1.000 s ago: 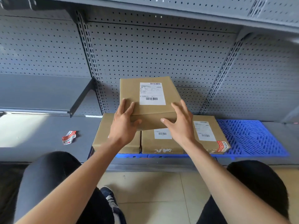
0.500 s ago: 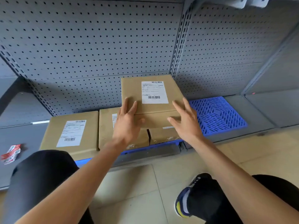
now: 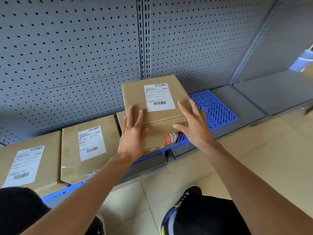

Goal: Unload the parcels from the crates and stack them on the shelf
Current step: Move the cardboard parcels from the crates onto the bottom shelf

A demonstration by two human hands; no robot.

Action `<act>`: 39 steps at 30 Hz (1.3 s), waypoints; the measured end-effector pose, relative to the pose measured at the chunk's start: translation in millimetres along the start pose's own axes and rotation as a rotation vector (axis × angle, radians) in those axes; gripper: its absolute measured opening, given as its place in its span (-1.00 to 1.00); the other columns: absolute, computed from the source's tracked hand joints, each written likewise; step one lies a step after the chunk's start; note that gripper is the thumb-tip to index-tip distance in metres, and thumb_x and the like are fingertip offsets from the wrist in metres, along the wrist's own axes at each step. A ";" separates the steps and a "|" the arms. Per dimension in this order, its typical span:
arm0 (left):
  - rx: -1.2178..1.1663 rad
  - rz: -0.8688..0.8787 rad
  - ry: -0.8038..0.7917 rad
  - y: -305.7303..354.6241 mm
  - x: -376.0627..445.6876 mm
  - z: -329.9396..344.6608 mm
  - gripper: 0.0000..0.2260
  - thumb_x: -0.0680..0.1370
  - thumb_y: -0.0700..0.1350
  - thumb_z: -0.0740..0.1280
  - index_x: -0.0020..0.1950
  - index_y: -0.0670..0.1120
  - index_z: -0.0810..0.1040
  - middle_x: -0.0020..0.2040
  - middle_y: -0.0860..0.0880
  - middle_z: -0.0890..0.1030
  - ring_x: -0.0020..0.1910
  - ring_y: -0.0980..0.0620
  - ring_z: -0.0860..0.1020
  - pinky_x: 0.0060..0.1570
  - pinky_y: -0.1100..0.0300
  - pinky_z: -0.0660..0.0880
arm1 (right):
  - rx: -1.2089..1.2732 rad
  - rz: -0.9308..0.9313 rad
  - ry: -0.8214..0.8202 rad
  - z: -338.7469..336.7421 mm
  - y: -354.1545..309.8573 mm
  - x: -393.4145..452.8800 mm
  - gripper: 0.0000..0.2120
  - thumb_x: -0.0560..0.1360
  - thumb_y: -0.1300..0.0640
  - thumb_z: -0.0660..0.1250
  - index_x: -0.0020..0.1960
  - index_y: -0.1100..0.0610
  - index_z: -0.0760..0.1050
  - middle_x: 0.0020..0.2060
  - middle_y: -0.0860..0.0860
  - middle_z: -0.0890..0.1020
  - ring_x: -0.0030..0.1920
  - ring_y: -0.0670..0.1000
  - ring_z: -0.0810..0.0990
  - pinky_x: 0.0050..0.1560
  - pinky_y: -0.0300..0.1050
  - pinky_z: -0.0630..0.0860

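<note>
The left hand [image 3: 133, 136] lay flat with its fingers spread on the near left corner of the top parcel [image 3: 155, 100], pressing rather than gripping. The right hand [image 3: 193, 123] was open, fingers splayed, at the parcel's near right corner; whether it touched the cardboard could not be told. Both forearms reached forward from below. The top parcel sat stacked on another parcel [image 3: 157, 139] on the blue mat [image 3: 215, 109] of the bottom shelf [image 3: 254, 100], its label [image 3: 159, 97] facing up and its long axis running away toward the pegboard [image 3: 67, 48]. Two more parcels [image 3: 88, 146] lay flat to the left.
</note>
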State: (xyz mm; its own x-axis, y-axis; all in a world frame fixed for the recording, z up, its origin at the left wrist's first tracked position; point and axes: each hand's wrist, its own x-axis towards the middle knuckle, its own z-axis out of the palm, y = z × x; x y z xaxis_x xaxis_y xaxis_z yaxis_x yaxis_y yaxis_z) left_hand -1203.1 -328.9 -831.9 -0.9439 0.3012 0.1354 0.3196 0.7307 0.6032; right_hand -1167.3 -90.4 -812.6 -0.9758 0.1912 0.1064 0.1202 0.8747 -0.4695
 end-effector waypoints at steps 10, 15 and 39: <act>-0.037 0.147 -0.044 13.8 43.6 43.2 -0.43 0.67 -0.20 0.25 0.63 0.13 0.20 0.68 0.04 -0.10 0.60 -0.22 0.09 0.53 -0.21 0.20 | -0.015 0.062 0.088 -4.8 58.0 25.1 -0.31 0.52 -0.01 0.44 0.57 -0.12 0.24 0.62 0.00 0.02 0.46 0.23 0.14 0.37 0.32 0.36; -0.079 0.144 -0.086 25.0 59.8 68.6 -0.47 0.68 -0.17 0.24 0.62 0.15 0.22 0.67 0.07 -0.10 0.62 -0.16 0.04 0.55 -0.16 0.18 | 0.012 0.079 0.093 2.1 90.4 32.9 -0.33 0.54 0.01 0.43 0.58 -0.09 0.25 0.63 0.01 0.01 0.46 0.21 0.14 0.41 0.33 0.32; 0.073 0.183 -0.083 46.9 96.2 192.6 -0.48 0.64 -0.14 0.31 0.58 0.15 0.31 0.66 -0.07 0.07 0.54 -0.29 0.22 0.41 -0.28 0.34 | 0.301 0.343 0.212 27.9 186.0 61.8 -0.34 0.46 -0.24 0.45 0.50 -0.10 0.38 0.60 -0.12 0.07 0.59 0.08 -0.05 0.55 0.20 0.09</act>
State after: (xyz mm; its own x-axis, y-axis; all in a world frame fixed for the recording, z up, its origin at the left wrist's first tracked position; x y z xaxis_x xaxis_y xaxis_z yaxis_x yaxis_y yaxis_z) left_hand -1263.0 -147.7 -942.0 -0.8608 0.4796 0.1705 0.4927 0.7008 0.5159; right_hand -1210.3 71.8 -917.8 -0.8268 0.5590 0.0624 0.3391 0.5839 -0.7376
